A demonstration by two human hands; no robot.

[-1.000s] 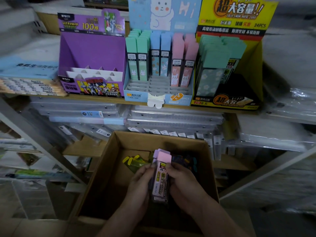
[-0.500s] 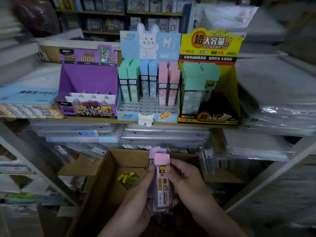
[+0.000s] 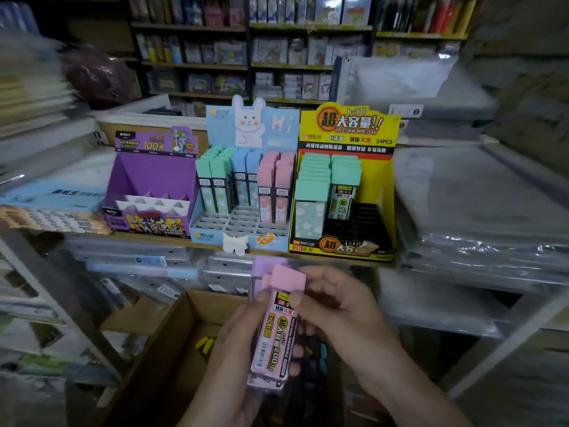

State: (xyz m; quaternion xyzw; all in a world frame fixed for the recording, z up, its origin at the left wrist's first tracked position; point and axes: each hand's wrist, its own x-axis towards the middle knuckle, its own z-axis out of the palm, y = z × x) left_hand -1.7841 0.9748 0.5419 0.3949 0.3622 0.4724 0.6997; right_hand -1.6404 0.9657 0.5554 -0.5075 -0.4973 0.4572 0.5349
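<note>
Shelf (image 3: 197, 244): above and beyond the fingers (image 3: 261, 296). Carton (image 3: 172, 343): directly below them. Yellow display (image 3: 351, 131): on the shelf, above the fingers. Lead-case bundle (image 3: 274, 331): upright, gripped between left hand (image 3: 234, 359) and right hand (image 3: 341, 315), thumbs on its front

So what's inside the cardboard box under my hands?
Inside the cardboard box, a few yellow pieces show at the left and teal pieces at the right. The left hand and right hand, holding pink lead refill cases, cover the middle.
</note>
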